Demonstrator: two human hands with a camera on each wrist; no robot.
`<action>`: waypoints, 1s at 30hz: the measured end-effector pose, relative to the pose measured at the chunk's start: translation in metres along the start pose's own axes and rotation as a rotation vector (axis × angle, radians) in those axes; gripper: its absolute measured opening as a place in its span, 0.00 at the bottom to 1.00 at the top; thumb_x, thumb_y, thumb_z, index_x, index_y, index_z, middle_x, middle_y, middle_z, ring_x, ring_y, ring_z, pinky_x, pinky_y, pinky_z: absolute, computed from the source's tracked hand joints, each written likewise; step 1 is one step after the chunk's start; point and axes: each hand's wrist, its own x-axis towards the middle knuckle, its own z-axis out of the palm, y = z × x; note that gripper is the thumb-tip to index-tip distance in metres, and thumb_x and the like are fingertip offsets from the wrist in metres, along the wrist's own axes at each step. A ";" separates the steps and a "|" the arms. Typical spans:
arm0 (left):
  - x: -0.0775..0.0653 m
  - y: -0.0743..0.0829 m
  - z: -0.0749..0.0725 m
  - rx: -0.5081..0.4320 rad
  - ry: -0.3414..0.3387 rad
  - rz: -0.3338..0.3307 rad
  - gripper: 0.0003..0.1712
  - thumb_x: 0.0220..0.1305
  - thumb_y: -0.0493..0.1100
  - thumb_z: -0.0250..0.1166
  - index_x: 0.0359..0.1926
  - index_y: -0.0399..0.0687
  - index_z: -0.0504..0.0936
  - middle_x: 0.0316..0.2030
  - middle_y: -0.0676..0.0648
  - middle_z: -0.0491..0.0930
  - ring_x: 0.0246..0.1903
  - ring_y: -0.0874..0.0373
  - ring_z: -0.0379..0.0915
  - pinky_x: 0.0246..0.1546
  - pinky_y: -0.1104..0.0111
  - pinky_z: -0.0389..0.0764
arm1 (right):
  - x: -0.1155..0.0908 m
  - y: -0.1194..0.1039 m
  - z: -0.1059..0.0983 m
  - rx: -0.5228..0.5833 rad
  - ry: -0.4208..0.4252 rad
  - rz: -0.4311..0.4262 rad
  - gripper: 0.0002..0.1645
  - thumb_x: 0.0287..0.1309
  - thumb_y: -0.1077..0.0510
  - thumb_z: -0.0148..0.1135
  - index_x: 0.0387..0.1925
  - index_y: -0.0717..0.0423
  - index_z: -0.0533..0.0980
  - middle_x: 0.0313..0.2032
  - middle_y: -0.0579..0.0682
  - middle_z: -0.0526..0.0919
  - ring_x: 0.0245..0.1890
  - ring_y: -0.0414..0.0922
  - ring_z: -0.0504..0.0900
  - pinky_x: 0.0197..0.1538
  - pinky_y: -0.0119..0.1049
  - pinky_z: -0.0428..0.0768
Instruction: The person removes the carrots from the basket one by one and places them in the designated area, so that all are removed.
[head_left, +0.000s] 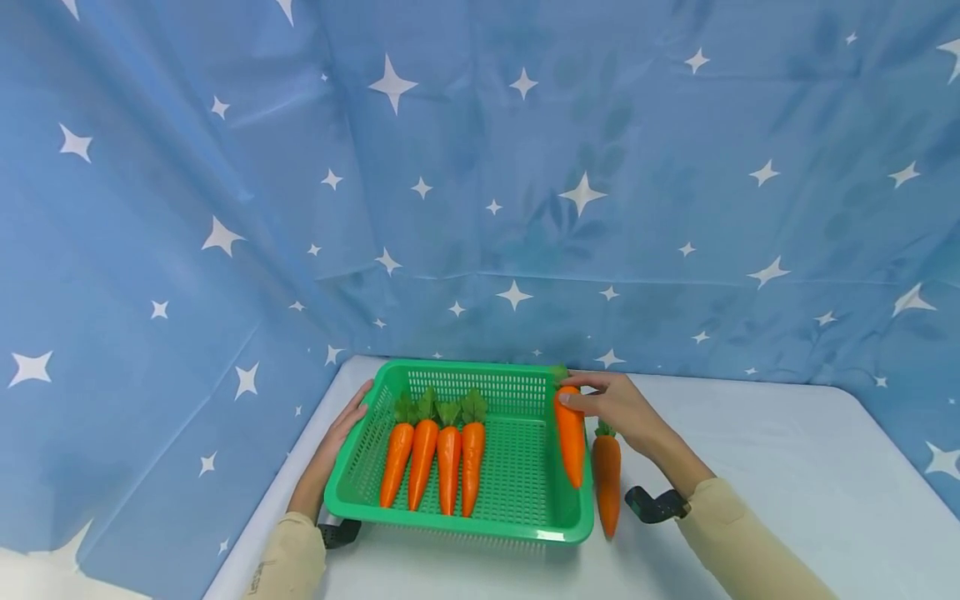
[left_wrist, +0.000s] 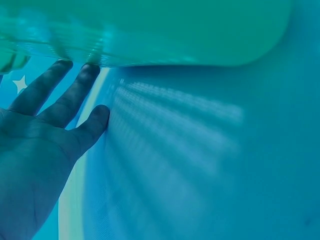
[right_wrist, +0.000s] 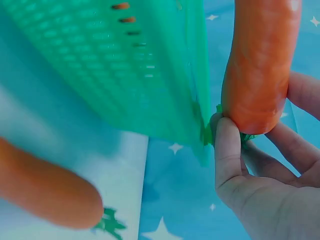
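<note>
My right hand (head_left: pixel 618 408) pinches an orange carrot (head_left: pixel 571 442) near its leafy green top, above the right side of a green plastic basket (head_left: pixel 390 512). In the right wrist view, thumb and fingers grip the thick end of this carrot (right_wrist: pixel 262 65). Several carrots (head_left: pixel 423 458) lie side by side in the left half of the basket, leaves toward the far side. Against the basket's left side rests my left hand (head_left: pixel 341 427). Its fingers look extended in the left wrist view, with fingertips (left_wrist: pixel 90 71) at the basket wall.
Just outside the basket's right side, another carrot (head_left: pixel 607 479) lies on the white table (head_left: pixel 780 450). A blue curtain with white stars (head_left: pixel 480 167) hangs behind the table and along its left.
</note>
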 end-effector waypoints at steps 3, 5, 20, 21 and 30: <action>-0.001 -0.001 0.000 0.030 0.014 0.002 0.38 0.91 0.50 0.40 0.88 0.46 0.35 0.86 0.40 0.32 0.76 0.60 0.49 0.63 0.77 0.68 | -0.005 0.007 -0.008 0.002 0.010 -0.011 0.29 0.74 0.51 0.69 0.66 0.66 0.81 0.76 0.66 0.69 0.69 0.66 0.72 0.66 0.65 0.75; -0.002 -0.002 0.000 0.034 0.017 0.006 0.38 0.90 0.50 0.40 0.88 0.46 0.35 0.86 0.40 0.32 0.76 0.60 0.50 0.63 0.77 0.69 | -0.009 0.011 -0.013 0.002 0.018 -0.004 0.30 0.74 0.50 0.69 0.66 0.67 0.80 0.76 0.65 0.69 0.67 0.66 0.74 0.66 0.65 0.74; -0.004 -0.005 -0.003 0.131 0.034 0.032 0.37 0.90 0.49 0.39 0.87 0.42 0.37 0.86 0.39 0.32 0.83 0.39 0.27 0.69 0.70 0.57 | -0.034 0.052 -0.038 -0.002 0.016 0.081 0.32 0.74 0.46 0.69 0.68 0.65 0.79 0.78 0.65 0.65 0.72 0.68 0.68 0.66 0.70 0.71; -0.004 -0.005 -0.003 0.138 0.032 0.031 0.37 0.90 0.49 0.38 0.87 0.42 0.37 0.86 0.39 0.32 0.83 0.39 0.27 0.71 0.67 0.56 | -0.035 0.054 -0.040 -0.005 0.016 0.085 0.33 0.74 0.46 0.68 0.68 0.65 0.79 0.78 0.65 0.64 0.73 0.68 0.66 0.67 0.70 0.70; 0.002 -0.007 -0.003 0.160 0.037 0.073 0.36 0.90 0.46 0.39 0.87 0.39 0.39 0.86 0.38 0.33 0.83 0.38 0.24 0.78 0.43 0.40 | -0.043 0.076 -0.052 -0.025 0.042 0.166 0.36 0.76 0.44 0.66 0.70 0.67 0.77 0.79 0.66 0.62 0.78 0.71 0.53 0.69 0.76 0.63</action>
